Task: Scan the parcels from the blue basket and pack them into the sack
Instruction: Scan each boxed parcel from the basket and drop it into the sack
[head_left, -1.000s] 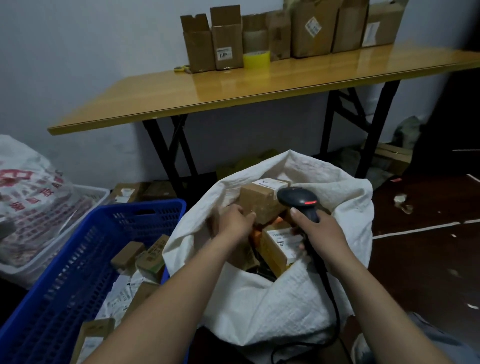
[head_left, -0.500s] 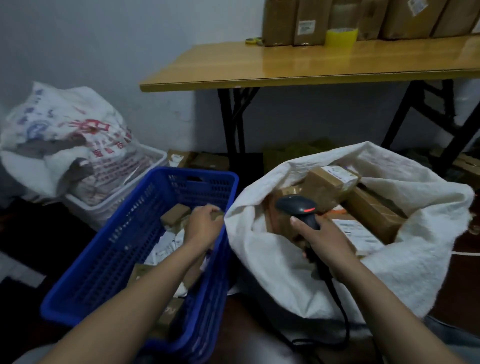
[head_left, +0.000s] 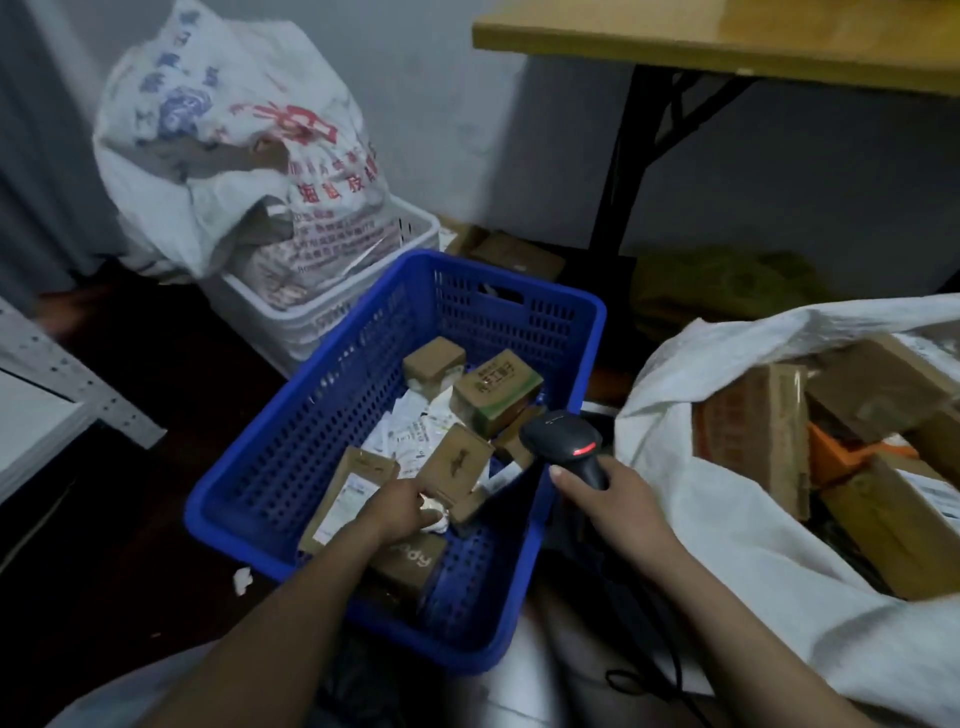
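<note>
Room: grey wall across the top, dark floor (head_left: 130, 519) lower left, everything dim and kinda blurry.
Table (head_left: 727, 36): wooden top in the upper right corner, black legs (head_left: 621, 156) dropping down from it.
Upper left: printed white bag (head_left: 234, 130) stuffed into a white plastic crate (head_left: 332, 322), which sits right behind the blue one.
Blue basket (head_left: 291, 431): dead centre on the floor, slotted walls, just beside the sack.
Parcels (head_left: 410, 561): a bunch lying in the basket. There's a small brown box (head_left: 434, 358) and a green-edged box (head_left: 496, 389) toward the far end, a plain cardboard box (head_left: 454, 465) in the middle and a flat labelled parcel (head_left: 345, 493) by the left wall. White mailers (head_left: 410, 431) are underneath.
Left hand (head_left: 397, 512): down inside the basket, fingers bent onto a little white wad (head_left: 435, 514) right next to the middle box. Honestly can't tell if it's got a grip on anything.
Right hand (head_left: 613, 499): wrapped around the handle of a black barcode scanner (head_left: 563, 439), red light glowing on top, scanner head over the basket's right rim.
Cable (head_left: 676, 670): black, trails down toward the bottom edge.
Sack (head_left: 727, 519): white woven one filling the right side, mouth open, brown cartons (head_left: 753, 431) packed inside plus something orange (head_left: 836, 460).
</note>
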